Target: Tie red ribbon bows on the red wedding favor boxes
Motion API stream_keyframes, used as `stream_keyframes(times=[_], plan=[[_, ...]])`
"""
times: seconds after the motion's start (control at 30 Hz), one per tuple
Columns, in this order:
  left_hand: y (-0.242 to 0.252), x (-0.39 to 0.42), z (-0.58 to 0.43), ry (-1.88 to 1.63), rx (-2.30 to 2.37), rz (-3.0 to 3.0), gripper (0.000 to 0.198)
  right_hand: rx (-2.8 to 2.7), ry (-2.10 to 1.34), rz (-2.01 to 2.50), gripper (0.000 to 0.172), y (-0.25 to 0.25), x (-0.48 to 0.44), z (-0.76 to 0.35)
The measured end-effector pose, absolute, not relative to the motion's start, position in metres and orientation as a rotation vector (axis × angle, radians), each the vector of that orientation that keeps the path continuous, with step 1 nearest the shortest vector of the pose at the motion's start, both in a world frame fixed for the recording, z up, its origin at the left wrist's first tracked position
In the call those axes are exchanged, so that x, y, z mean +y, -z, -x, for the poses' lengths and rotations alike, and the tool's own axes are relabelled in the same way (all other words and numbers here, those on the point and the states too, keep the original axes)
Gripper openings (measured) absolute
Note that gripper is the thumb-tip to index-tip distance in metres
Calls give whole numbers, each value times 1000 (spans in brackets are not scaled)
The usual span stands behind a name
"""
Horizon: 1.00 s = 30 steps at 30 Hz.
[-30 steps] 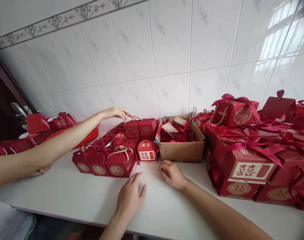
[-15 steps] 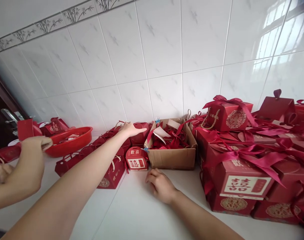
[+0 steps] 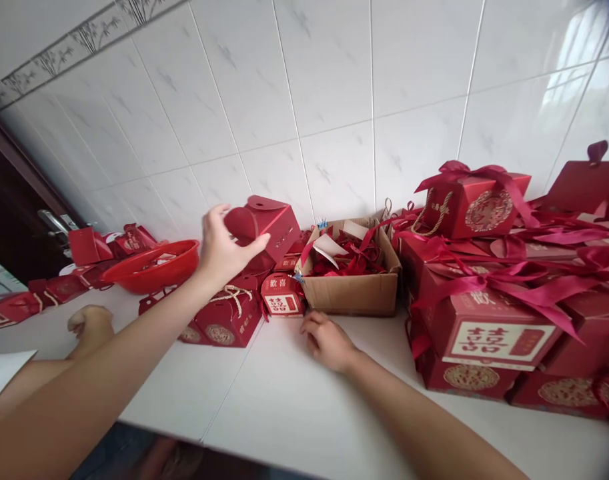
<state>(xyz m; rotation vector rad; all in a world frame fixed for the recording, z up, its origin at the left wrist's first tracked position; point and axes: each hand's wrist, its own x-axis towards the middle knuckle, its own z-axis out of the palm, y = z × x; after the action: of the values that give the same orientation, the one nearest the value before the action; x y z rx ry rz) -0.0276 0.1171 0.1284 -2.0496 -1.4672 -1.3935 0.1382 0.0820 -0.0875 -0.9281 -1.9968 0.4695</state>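
Note:
My left hand (image 3: 224, 248) is closed round a small red gift box (image 3: 264, 227) and holds it in the air above a cluster of red boxes with rope handles (image 3: 224, 319). My right hand (image 3: 327, 341) rests on the white table (image 3: 284, 407) with its fingers loosely curled and nothing in them, just in front of a brown cardboard box (image 3: 357, 290) full of red ribbons and tags. A little red box with a white label (image 3: 282, 297) stands left of the cardboard box.
Large red boxes tied with ribbon (image 3: 489, 293) are stacked at the right against the tiled wall. A red plastic basin (image 3: 151, 267) and more red boxes (image 3: 87, 247) lie at the left. Another person's fist (image 3: 89, 327) rests on the table at the left.
My left hand has taken hold of a small red box from the back row and lifted it. The other person's hand has come down onto the table. My right hand has stayed put.

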Motion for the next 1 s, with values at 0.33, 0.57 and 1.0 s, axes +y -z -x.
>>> stream_keyframes(times=[0.33,0.57,1.0], plan=[[14,-17,65,1632,-1713,2281,85,-1689,-576,1086,27,89,88,-145],[80,-22,80,1007,-1972,2458,68,-1724,-443,1074,22,84,73,-147],[92,-24,83,913,-2023,2084,51,-1584,82,1034,22,-30,82,-192]])
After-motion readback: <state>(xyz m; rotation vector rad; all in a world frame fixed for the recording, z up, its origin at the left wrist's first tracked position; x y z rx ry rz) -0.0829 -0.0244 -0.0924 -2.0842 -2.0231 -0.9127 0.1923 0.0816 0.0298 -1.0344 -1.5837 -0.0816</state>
